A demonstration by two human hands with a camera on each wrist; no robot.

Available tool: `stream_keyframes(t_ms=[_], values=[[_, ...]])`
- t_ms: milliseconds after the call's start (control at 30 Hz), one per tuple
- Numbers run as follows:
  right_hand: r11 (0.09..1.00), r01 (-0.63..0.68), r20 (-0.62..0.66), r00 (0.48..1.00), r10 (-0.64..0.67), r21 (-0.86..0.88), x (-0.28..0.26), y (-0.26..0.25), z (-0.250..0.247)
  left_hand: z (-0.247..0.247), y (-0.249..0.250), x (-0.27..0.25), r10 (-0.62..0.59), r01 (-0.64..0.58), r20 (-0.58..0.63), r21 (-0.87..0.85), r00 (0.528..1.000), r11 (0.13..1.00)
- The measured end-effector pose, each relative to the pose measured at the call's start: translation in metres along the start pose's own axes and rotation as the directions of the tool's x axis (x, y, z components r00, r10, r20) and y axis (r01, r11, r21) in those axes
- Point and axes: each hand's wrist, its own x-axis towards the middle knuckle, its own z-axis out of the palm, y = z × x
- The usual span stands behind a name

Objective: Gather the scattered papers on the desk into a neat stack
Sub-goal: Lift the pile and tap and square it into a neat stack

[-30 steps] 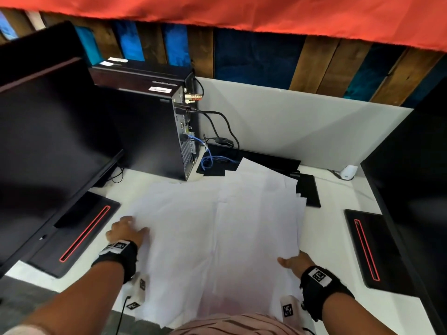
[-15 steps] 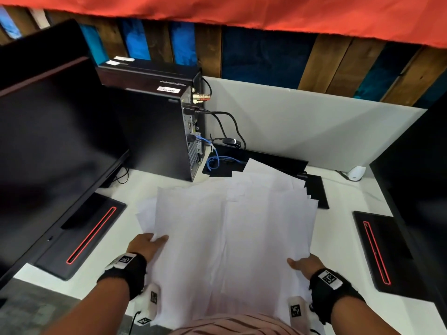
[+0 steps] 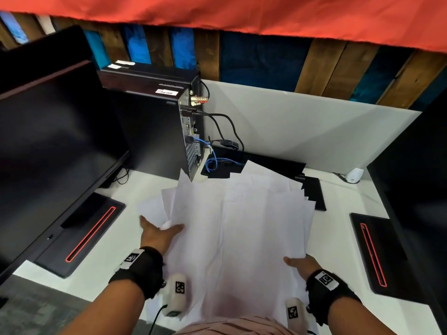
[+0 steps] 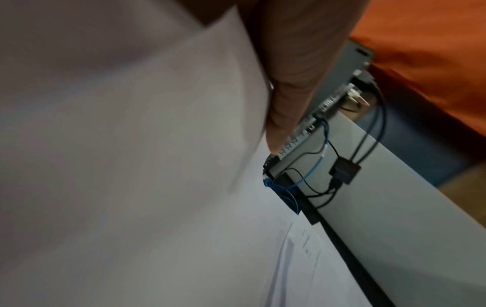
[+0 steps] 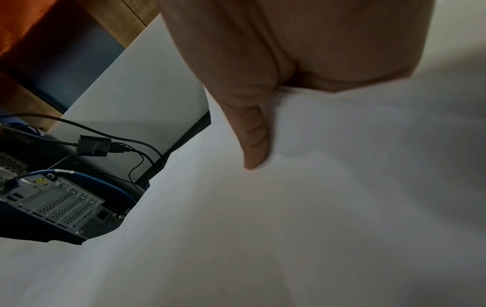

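Several white papers [image 3: 242,226] form a loose, fanned bundle over the middle of the white desk [image 3: 343,197]. My left hand [image 3: 157,234] grips the bundle's left edge, thumb on top and fingers underneath. My right hand [image 3: 298,262] grips the lower right edge the same way. In the left wrist view the thumb [image 4: 286,108] lies along the papers [image 4: 131,166]. In the right wrist view the thumb [image 5: 252,137] presses on the papers [image 5: 289,228]. The sheets' far corners stick out unevenly; the fingers below are hidden.
A big black monitor [image 3: 48,141] and its red-lined base [image 3: 82,235] stand at the left. A black computer tower [image 3: 150,131] with cables [image 3: 217,163] stands behind the papers. A black keyboard [image 3: 314,192] lies behind them. A second monitor [image 3: 416,177] and base [image 3: 377,255] stand at the right.
My left hand has slid inward to the right, drawing the left sheets over the middle ones. The spread is narrower now. My right hand has kept its grip on the right edge.
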Motion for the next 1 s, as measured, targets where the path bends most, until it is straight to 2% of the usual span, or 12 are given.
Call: stream_keyframes(t_ms=[67,133,200,400,533,633,733,800,867,1000], values=[[0.998,0.019,0.007,1.0,-0.019,0.052,-0.002,0.003,-0.001,0.005,0.005,-0.007,0.038,-0.064,0.109,0.247,0.993,0.967],[0.995,0.042,0.009,0.999,-0.043,0.086,-0.005,0.003,-0.003,0.008,0.01,-0.015,0.134,-0.174,0.117,0.49,0.984,0.854],[0.994,0.069,-0.024,0.997,-0.068,0.088,-0.007,0.005,-0.004,0.009,0.017,-0.023,0.258,-0.267,0.098,0.565,0.961,0.781],[0.988,0.137,-0.105,0.986,-0.13,0.065,-0.016,0.009,-0.009,-0.004,0.061,-0.052,0.536,-0.478,0.045,0.523,0.843,0.706],[0.987,0.141,-0.095,0.987,-0.133,0.077,-0.019,0.011,-0.017,-0.021,0.104,-0.073,0.715,-0.612,-0.029,0.495,0.698,0.617],[0.985,0.141,-0.079,0.988,-0.133,0.096,-0.021,0.012,-0.019,-0.036,0.134,-0.082,0.782,-0.683,-0.122,0.418,0.611,0.599],[0.986,0.137,-0.067,0.989,-0.131,0.097,-0.023,0.011,-0.02,-0.047,0.158,-0.086,0.799,-0.72,-0.199,0.351,0.568,0.599],[0.988,0.124,-0.06,0.991,-0.119,0.088,-0.023,0.011,-0.021,-0.047,0.17,-0.086,0.783,-0.725,-0.241,0.294,0.574,0.622],[0.99,0.104,-0.044,0.994,-0.1,0.09,-0.026,0.009,-0.022,-0.042,0.176,-0.084,0.749,-0.714,-0.263,0.23,0.608,0.661],[0.972,0.059,0.014,0.998,-0.064,0.225,-0.029,0.009,-0.026,-0.01,0.157,-0.059,0.632,-0.632,-0.196,0.072,0.75,0.772]])
